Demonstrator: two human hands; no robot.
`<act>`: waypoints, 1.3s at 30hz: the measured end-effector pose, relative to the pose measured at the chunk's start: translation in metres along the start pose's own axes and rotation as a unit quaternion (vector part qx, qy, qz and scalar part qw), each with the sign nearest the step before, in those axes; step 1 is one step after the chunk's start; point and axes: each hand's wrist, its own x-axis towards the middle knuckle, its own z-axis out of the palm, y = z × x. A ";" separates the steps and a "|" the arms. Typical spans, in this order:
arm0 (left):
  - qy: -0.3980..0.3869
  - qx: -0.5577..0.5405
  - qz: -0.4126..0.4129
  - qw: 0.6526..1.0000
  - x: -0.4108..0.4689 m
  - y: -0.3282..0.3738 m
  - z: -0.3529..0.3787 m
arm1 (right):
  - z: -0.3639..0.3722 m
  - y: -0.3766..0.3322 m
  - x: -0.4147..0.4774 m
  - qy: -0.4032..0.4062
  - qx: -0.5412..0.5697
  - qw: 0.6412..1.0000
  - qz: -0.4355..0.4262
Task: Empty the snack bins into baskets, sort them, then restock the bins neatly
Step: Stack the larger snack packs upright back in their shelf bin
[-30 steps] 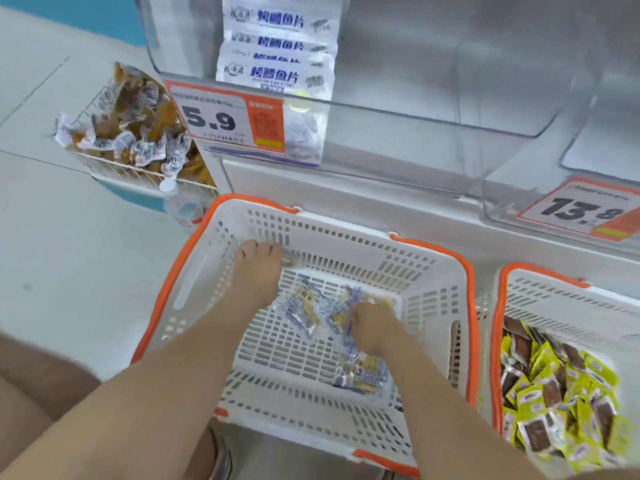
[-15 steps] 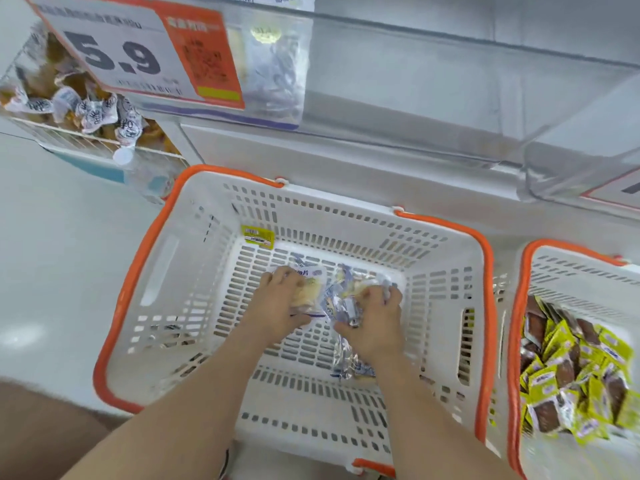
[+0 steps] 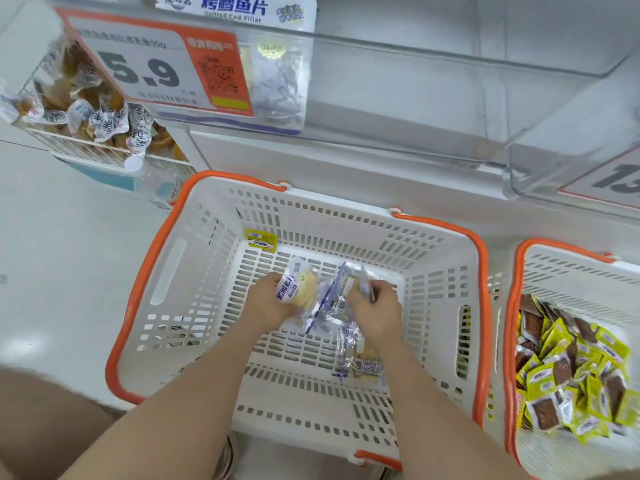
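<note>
Left grip [image 3: 270, 303] clutching packet [image 3: 295, 288] — centred, in basket [image 3: 194, 271]

Two bare forearms reach forward and down from the bottom of the frame, drawing closer together toward the wrists. The left hand [image 3: 268, 306] is curled around a packet [image 3: 298, 285], the back of the hand facing the camera. The right hand [image 3: 375, 308] (also back up, wrist roughly straight) pinches clear wrappers [image 3: 348, 284] in its bent fingers. The hands sit near each other but apart.
</note>
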 end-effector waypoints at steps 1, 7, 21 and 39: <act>-0.020 -0.032 -0.008 0.999 0.000 -0.002 -0.002 | -0.004 -0.004 0.002 -0.011 0.047 0.999 0.022; -0.084 -0.194 -0.059 0.976 -0.026 0.011 -0.017 | -0.024 -0.012 0.000 -0.057 0.133 0.984 0.104; -0.118 0.006 0.200 0.973 -0.140 0.090 -0.123 | -0.079 -0.098 -0.076 -0.184 0.115 0.976 -0.025; -0.009 0.028 0.343 0.939 -0.267 0.175 -0.235 | -0.171 -0.251 -0.176 -0.288 0.114 0.926 -0.218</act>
